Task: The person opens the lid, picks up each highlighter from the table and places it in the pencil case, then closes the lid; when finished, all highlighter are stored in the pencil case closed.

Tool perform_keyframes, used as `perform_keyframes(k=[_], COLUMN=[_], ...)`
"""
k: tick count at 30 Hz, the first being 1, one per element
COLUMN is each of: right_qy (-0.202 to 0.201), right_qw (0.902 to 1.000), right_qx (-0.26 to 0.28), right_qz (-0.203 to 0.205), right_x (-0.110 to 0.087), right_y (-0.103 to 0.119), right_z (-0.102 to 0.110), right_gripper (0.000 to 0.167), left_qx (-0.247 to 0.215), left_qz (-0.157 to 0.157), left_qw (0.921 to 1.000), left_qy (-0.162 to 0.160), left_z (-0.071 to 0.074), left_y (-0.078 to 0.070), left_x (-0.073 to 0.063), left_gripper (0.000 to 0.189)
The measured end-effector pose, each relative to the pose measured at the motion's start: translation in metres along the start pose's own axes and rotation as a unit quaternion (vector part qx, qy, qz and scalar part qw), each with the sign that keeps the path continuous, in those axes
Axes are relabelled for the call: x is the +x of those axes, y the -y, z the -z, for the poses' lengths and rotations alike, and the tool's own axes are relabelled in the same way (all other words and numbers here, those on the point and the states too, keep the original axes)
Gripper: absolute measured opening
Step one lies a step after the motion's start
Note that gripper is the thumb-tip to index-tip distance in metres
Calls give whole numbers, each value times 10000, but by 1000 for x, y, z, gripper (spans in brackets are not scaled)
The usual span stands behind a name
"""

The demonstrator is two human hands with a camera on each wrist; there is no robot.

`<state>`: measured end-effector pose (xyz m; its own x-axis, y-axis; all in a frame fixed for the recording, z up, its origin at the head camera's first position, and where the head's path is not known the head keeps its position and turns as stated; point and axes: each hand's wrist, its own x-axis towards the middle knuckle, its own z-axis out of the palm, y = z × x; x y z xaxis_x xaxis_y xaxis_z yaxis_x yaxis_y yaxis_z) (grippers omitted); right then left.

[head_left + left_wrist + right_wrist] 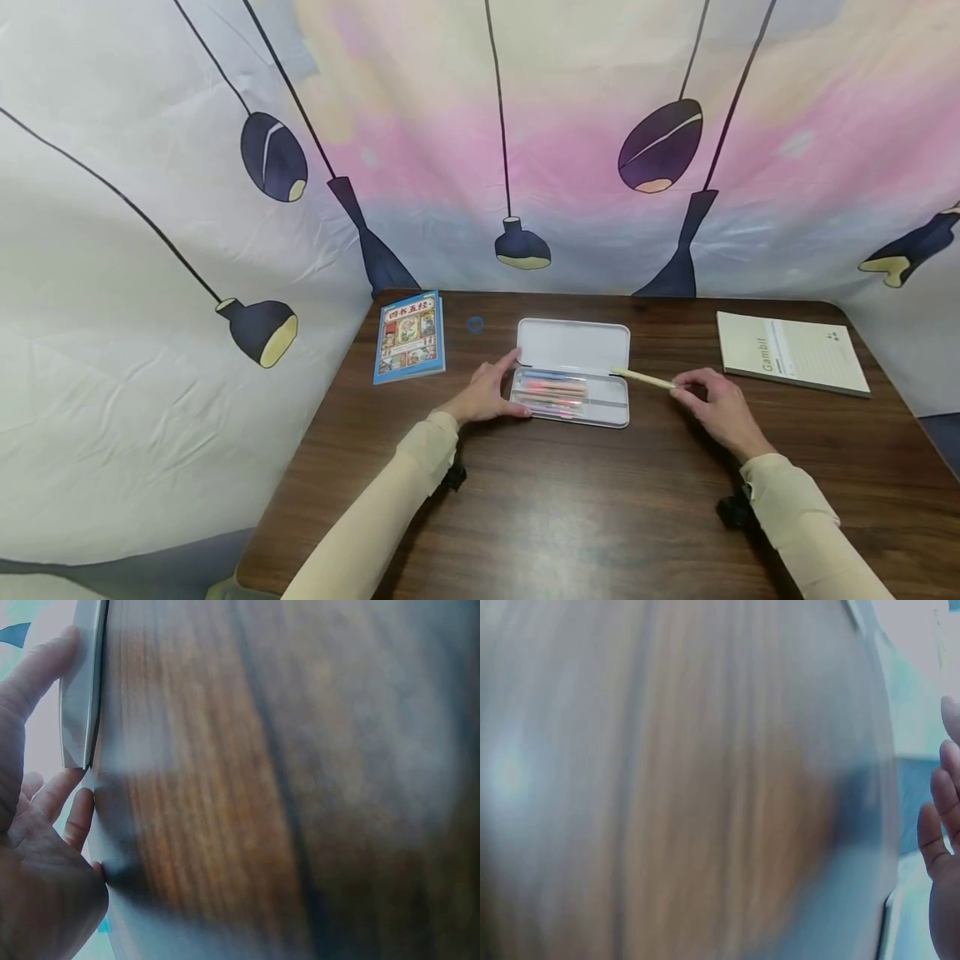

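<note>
An open white pencil case [573, 346] lies mid-table, its lid tipped back toward the wall. In its lower tray several slim pens [553, 392] in blue, pink and orange tones fill the left part. My left hand [486, 393] holds the case's left end, thumb at the near corner and a finger by the hinge; the left wrist view shows the thumb [46, 667] against the side. Between thumb and fingers, my right hand [716, 407] pinches one end of a pale yellow pen [645, 379], whose other end reaches over the case's right edge near the hinge.
A blue-bordered book [410, 337] lies at the back left, with a small blue ring [475, 324] beside it. At the back right is a cream notebook [795, 354]. A printed cloth [585, 150] hangs behind the wooden table [540, 508].
</note>
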<state>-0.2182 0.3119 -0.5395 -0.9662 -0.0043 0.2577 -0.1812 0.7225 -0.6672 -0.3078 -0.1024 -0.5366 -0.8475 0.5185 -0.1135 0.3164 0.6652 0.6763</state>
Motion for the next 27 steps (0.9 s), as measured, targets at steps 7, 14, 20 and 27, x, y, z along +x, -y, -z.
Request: perform_keyframes(k=[7,14,20,27], right_qy=[232,607,568,566], right_qw=[9986,9944,9933,9943], right_qx=[139,53,25,-19], right_qz=[453,866,1009,898], right_x=[16,27,35,43], right_y=[34,53,64,73], right_z=[-24,-57,-80,-93], right_gripper=[10,13,13,11], left_qx=[30,30,31,19], left_qz=[-38,-73,-78,-67], left_qw=[10000,10000,9999,10000], left_qy=[-76,-40,-58,-8], left_z=[0,-2,-1,0], left_y=[2,3,0,-1], left_x=[2,2,1,-2], left_gripper=[118,119,118,118])
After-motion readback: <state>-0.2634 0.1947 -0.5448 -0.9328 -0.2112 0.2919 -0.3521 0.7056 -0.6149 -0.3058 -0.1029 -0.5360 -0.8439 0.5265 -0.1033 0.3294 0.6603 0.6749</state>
